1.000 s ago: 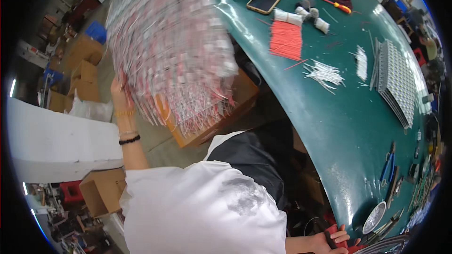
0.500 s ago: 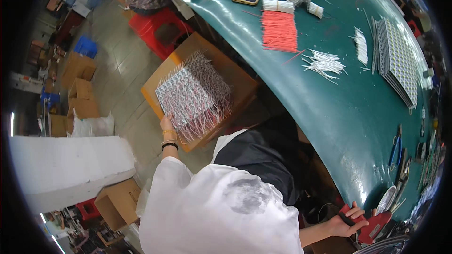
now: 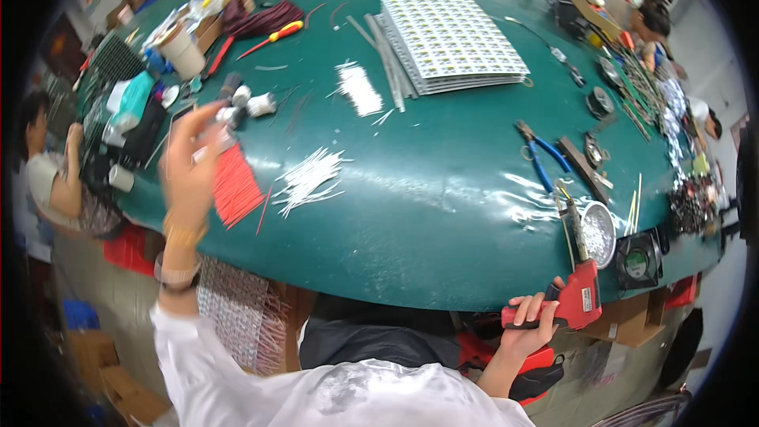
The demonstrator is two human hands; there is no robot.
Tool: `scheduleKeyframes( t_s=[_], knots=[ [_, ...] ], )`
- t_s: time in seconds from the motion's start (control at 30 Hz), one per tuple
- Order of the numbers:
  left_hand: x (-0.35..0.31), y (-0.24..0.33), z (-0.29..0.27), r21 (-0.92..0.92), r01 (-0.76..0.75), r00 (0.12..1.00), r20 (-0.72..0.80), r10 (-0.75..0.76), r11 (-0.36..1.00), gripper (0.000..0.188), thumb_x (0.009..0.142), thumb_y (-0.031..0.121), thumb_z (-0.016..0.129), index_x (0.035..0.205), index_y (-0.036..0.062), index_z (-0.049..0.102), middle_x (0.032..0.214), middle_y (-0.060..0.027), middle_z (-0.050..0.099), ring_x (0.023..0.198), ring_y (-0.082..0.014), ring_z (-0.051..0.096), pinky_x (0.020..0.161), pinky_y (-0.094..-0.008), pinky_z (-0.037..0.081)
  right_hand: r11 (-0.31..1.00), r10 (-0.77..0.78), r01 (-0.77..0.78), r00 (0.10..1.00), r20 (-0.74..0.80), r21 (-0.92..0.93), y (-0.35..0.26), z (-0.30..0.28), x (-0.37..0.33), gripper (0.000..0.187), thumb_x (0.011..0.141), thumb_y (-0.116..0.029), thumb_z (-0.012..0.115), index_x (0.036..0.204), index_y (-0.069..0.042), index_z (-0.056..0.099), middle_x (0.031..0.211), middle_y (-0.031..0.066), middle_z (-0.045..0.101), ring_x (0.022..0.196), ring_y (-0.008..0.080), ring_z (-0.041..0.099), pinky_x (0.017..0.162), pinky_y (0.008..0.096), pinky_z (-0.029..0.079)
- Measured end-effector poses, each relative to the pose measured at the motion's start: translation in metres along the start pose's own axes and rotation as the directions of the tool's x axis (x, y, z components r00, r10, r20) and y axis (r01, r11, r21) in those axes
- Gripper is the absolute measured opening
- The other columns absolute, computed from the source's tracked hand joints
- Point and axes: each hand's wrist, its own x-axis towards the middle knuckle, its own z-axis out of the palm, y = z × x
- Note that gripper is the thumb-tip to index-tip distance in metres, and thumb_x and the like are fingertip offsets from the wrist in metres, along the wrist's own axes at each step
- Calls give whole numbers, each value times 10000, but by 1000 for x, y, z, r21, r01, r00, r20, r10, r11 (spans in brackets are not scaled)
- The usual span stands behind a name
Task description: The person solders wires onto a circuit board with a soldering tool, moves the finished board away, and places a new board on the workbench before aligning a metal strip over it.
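We see left hand point(image 3: 194, 170) raised, blurred, fingers spread, holding nothing, just left of red wire bundle point(image 3: 236, 186) on green desk point(image 3: 427, 213). White wires point(image 3: 310, 178) right of bundle. Farther right, right hand point(image 3: 528, 324) pinching red glue gun point(image 3: 571, 300) at desk edge.

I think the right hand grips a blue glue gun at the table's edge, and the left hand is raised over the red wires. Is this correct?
Not quite: in the head view the glue gun in the right hand is red, not blue. The left hand is indeed raised over the red wires.
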Motion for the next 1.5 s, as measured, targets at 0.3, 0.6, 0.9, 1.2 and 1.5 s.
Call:
scheduleKeyframes(
  t_s=[0.3, 0.6, 0.9, 1.2, 1.5],
  knots=[
    [140, 8, 291, 39, 505, 716, 538, -444, 862, 574, 773, 478, 606, 881, -86, 595, 747, -148, 629, 576, -201, 604, 508, -291, 506, 993, -104, 96, 986, -133, -63, -18, -16, -21, 358, 915, -182, 436, 1199, 16, 348, 517, 8, 356, 369, 105, 353, 553, 325, 479],
    [116, 37, 243, -478, 663, 739, 540, -403, 576, 259, 803, 148, 592, 956, -58, 557, 876, -120, 634, 743, -191, 639, 550, -249, 511, 989, -143, 134, 973, -183, -60, -26, -38, -18, 345, 910, -159, 442, 1189, 25, 358, 519, 12, 365, 377, 112, 361, 550, 338, 483],
    [-56, 136, 113, -530, 775, 591, 800, -100, 343, 403, 797, -15, 542, 1169, -40, 389, 1049, -177, 584, 861, -248, 623, 586, -306, 550, 956, -284, 271, 950, -126, -113, -26, -47, -19, 347, 935, -144, 408, 1235, 18, 344, 546, 3, 347, 404, 95, 356, 626, 321, 477],
    [-196, 149, 114, -549, 836, 542, 820, -185, 18, 349, 849, -65, 481, 1154, -38, 312, 1134, -185, 516, 977, -230, 575, 731, -344, 548, 912, -333, 297, 939, -89, -285, -18, -48, -33, 384, 920, -91, 421, 1268, 33, 318, 588, 12, 376, 533, 118, 445, 712, 346, 464],
    [-185, 138, 121, -333, 448, 74, 939, 336, 830, 216, 841, 269, 558, 878, 71, 634, 695, -161, 619, 672, -322, 604, 612, -369, 482, 672, -205, 244, 969, 142, -699, 16, -41, -52, 91, 844, 11, 455, 879, 61, 522, 1005, 228, 586, 1080, 337, 510, 965, 436, 330]
  ],
)
